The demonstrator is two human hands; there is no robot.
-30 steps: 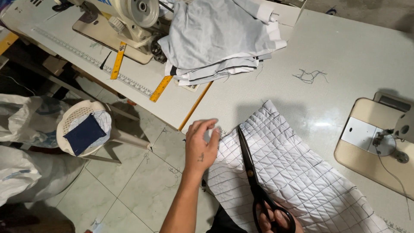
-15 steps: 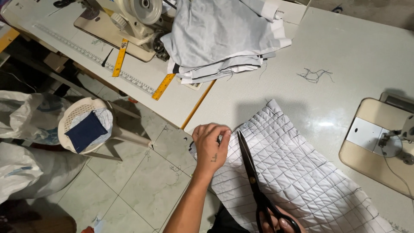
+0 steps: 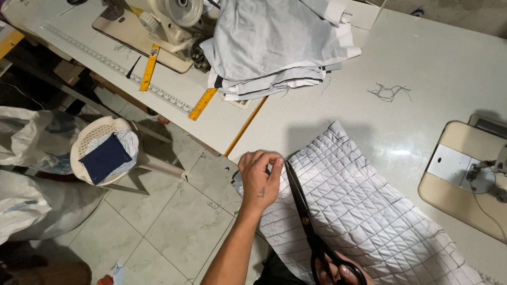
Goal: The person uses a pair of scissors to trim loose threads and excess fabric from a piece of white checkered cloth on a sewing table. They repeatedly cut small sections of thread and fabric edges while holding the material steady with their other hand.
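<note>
at the bottom edge, the right hand [image 3: 338, 273] has its fingers through the loops of long black steel scissors [image 3: 303, 214], its grip closed around the handles; most of that hand is cut off by the frame. the blades run up and left from it, lying along the left edge of a white quilted fabric panel stitched in a grid [image 3: 364, 211], and whether they are parted cannot be told. the panel lies slantwise on the pale grey bench [image 3: 438, 68], its near left edge hanging just past the bench edge. the left hand [image 3: 260, 177] sits just left of the scissor tip, fingers curled with the fingertips pressed onto the panel's edge; whether they pinch the cloth cannot be told.

below and left is a tiled floor, with a white plastic stool [image 3: 97, 153] carrying a dark blue cloth square [image 3: 105, 158], and white sacks [image 3: 31, 142] beside it. at right, a cream sewing-machine plate [image 3: 465, 169] is set in the bench. farther back lie a tangle of grey thread [image 3: 390, 92], a stack of folded grey and white garments [image 3: 274, 47], yellow rulers [image 3: 203, 104] and a cream sewing machine [image 3: 169, 21].
</note>
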